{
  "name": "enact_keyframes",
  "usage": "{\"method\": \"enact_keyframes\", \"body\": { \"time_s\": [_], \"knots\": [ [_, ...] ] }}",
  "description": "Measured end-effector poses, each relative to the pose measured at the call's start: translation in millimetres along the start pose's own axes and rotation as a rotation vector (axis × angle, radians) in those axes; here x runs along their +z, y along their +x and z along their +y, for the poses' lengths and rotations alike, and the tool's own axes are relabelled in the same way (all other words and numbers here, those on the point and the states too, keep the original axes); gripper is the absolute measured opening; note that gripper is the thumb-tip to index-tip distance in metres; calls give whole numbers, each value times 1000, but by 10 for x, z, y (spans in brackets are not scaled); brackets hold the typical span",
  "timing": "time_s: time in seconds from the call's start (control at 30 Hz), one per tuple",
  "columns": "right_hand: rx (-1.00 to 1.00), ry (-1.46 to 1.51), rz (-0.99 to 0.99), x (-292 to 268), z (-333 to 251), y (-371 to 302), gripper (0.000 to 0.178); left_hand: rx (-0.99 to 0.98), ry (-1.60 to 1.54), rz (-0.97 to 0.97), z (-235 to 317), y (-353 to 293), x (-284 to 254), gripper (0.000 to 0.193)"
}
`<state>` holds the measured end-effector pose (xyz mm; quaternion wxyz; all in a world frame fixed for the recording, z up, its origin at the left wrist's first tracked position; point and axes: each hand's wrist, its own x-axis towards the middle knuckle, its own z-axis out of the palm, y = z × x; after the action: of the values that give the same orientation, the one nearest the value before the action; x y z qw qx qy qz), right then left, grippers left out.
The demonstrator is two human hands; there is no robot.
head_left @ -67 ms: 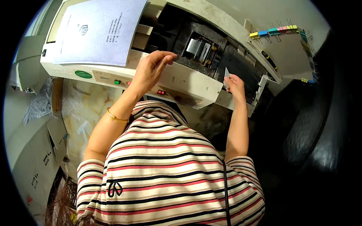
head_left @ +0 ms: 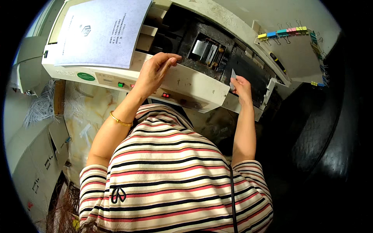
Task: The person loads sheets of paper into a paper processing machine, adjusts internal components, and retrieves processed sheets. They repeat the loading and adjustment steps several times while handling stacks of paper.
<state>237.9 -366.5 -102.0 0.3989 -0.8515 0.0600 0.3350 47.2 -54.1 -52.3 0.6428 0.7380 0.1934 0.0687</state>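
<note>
The binding machine (head_left: 186,83), a cream-coloured box with a dark open middle, stands across the upper part of the view in front of the person. The left hand (head_left: 155,72) rests on its front edge, fingers loosely curled together with the fingertips (head_left: 173,58) touching the rim beside the dark channel; it pinches nothing that can be seen. A thin gold bracelet (head_left: 119,120) sits on that forearm. The right hand (head_left: 241,86) is at the right end of the machine, thumb and fingers pinching a small white slip (head_left: 233,75) held upright against the dark recess. In that recess lie shiny metal plates (head_left: 206,49). A stack of white printed sheets (head_left: 103,31) lies on the machine's left top. Below it on the front panel are a green button (head_left: 121,84) and a red button (head_left: 166,95). To the upper right, a pale board (head_left: 299,54) carries coloured binder clips (head_left: 285,32) along its edges. Shredded paper (head_left: 39,106) lies at the left.
</note>
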Motion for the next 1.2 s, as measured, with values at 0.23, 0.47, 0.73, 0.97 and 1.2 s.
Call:
{"method": "enact_keyframes", "body": {
  "time_s": [0.23, 0.47, 0.73, 0.97, 1.2],
  "knots": [
    [143, -28, -44, 184, -78, 255, 27, 26, 108, -59, 6, -34, -28, 27],
    [204, 100, -46, 215, -70, 348, 30, 62, 78, -41, 12, -34, -38, 26],
    [-13, 0, 60, 329, 45, 295, 27, 57, 66, -40, 7, -26, -39, 26],
    [93, 163, 27, 309, -68, 452, 24, 51, 82, -32, -2, -31, -27, 26],
    [92, 327, 19, 229, -62, 604, 35, 99, 80, 20, 1, -27, 1, 26]
  ]
}}
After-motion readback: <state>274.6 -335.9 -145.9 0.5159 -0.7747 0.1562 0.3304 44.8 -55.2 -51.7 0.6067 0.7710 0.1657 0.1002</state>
